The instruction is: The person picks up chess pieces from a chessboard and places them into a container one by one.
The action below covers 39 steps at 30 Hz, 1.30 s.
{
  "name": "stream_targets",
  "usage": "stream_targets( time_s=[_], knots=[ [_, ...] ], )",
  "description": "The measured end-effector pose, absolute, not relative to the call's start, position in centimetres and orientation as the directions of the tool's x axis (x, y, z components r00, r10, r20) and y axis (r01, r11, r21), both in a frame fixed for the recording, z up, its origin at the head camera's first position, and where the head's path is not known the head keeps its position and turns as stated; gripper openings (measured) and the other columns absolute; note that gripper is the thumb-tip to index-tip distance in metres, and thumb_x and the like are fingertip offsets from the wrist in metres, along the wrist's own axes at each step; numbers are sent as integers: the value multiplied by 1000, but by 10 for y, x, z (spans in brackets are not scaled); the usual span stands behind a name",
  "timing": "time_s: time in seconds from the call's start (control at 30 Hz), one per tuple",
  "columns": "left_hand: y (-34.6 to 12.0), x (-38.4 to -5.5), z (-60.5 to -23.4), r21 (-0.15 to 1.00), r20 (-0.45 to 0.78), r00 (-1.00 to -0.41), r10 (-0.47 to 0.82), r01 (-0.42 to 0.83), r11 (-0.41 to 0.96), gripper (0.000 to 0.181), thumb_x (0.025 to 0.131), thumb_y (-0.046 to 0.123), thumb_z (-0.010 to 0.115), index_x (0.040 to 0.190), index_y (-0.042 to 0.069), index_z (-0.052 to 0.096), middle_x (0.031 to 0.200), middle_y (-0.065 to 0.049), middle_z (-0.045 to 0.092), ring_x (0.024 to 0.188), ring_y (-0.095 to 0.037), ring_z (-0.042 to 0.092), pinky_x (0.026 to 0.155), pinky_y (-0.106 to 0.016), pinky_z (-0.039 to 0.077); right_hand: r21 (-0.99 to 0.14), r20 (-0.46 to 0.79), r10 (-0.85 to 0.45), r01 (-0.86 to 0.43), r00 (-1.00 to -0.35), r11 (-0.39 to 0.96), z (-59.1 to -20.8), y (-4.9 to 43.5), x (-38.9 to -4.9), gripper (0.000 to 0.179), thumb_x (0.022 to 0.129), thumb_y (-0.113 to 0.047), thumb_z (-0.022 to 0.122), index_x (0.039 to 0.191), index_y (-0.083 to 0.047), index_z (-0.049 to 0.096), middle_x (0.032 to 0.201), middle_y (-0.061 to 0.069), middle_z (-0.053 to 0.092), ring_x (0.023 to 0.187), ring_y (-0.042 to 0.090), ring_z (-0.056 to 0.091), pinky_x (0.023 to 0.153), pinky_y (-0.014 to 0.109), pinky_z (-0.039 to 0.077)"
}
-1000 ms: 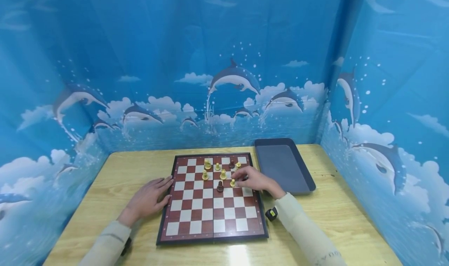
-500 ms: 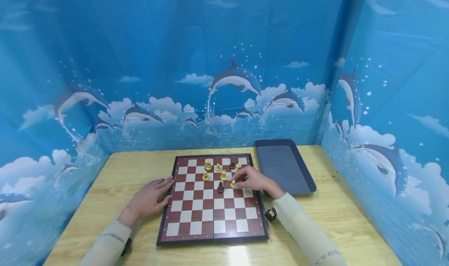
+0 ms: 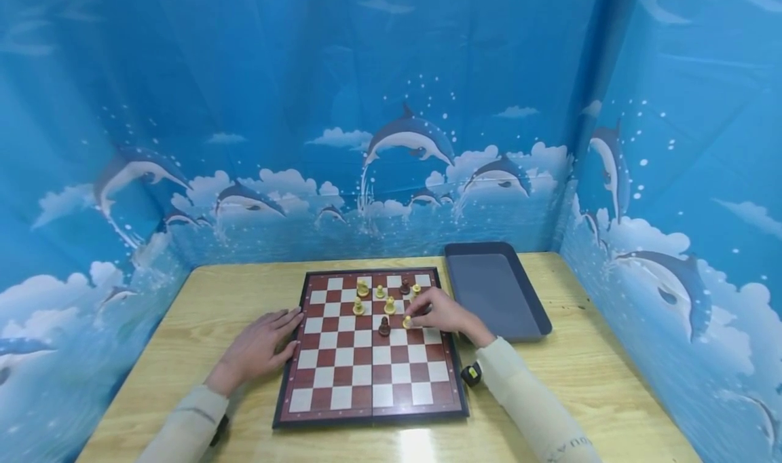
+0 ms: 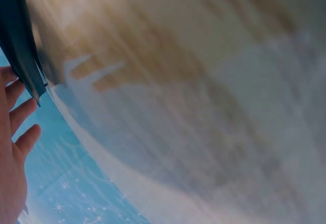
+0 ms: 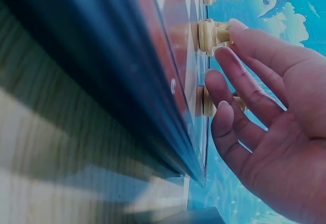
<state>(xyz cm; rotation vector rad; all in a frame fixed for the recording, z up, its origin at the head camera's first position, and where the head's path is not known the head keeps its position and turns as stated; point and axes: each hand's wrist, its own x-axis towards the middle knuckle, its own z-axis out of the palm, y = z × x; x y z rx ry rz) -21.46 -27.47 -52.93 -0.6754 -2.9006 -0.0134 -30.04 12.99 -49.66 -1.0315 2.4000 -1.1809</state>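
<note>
- On the red-and-white chessboard with a dark frame [image 3: 370, 354], toward its far right corner, I see the right hand [image 3: 449, 313] pinching a small cream pawn [image 3: 406, 322] between fingertips; the pawn stands on the board.
- From the right wrist view, I log the right hand [image 5: 270, 112] with fingers bent loosely around a cream piece [image 5: 213, 34], touching it.
- Just left of the pawn stands a dark brown pawn [image 3: 383, 326]; further cream pieces [image 3: 389, 305] stand near the board's far edge.
- The left hand [image 3: 259, 347] lies flat on the light wooden desk [image 3: 568, 381], fingers straight and relaxed, tips touching the board's left edge, holding nothing.
- A grey rectangular plastic tray [image 3: 495, 290] sits at the desk's far right, just beside the board.
</note>
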Motion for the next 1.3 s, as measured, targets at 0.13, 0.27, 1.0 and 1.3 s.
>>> stream_targets(
  time_s=[0.13,0.27,1.0,1.3],
  knots=[
    [-276,-216,-529,-30,166,-880,445,446,894,61,93,53,42,142,16,40,147,-3,38,130,-31,40,107,-49,33,-778,77,-718,-493,-691,391,-497,130,-301,12,82,-14,71,92,-9,74,89,-1,70,77,12,64,68,27,55],
    [-276,-217,-529,-20,168,-879,446,449,893,61,93,53,42,142,16,40,147,-3,38,130,-32,40,107,-50,33,-775,93,-725,-507,-682,377,-497,132,-302,11,82,-12,71,93,-9,74,92,-1,71,78,10,64,68,26,56],
    [-279,-214,-534,91,206,-869,450,475,875,58,94,49,43,143,18,38,148,0,35,126,-32,44,103,-51,38,-774,157,-725,-540,-670,332,-500,136,-292,10,82,-13,72,91,-9,75,92,-1,71,77,9,63,66,28,55],
    [-279,-213,-537,121,218,-872,438,470,874,58,95,48,44,143,18,38,148,0,35,126,-32,45,102,-51,38,-807,166,-710,-508,-684,300,-477,135,-283,13,82,-9,71,94,-4,73,96,7,70,86,17,65,74,36,56]
  ],
)
